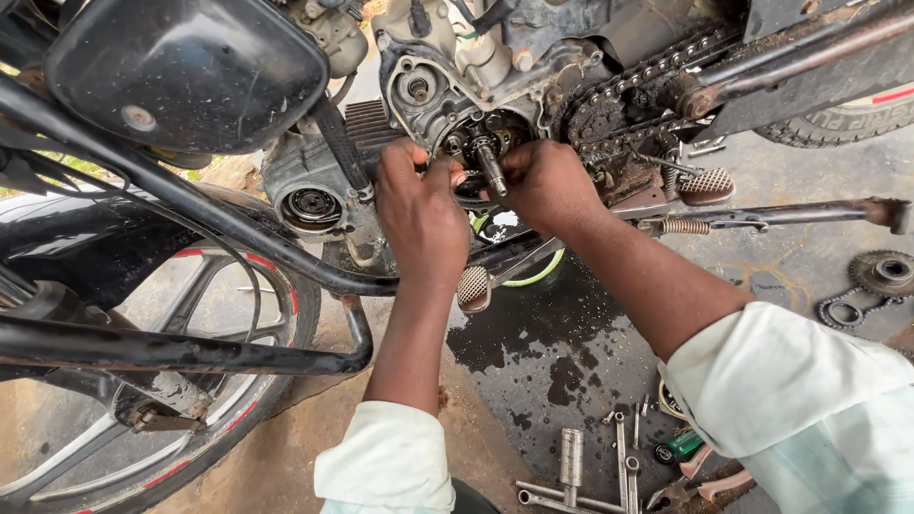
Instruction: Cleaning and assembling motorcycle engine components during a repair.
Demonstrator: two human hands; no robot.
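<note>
A motorcycle engine (457,86) with its side cover off fills the top middle of the head view. Both my hands reach into the open crankcase cavity (490,133). My left hand (419,209) presses against the lower left rim of the opening, fingers curled on parts inside. My right hand (547,181) grips beside a steel shaft (491,167) that sticks out of the opening between my hands. What my fingertips pinch is hidden. A greasy drive chain (628,90) runs right from the engine.
The front wheel (143,381) and black frame tubes (171,352) fill the left. A footpeg (706,186) and side stand (790,214) jut right. Spanners and a socket (571,457) lie on the oil-stained ground below; a sprocket (885,273) and chain piece lie at right.
</note>
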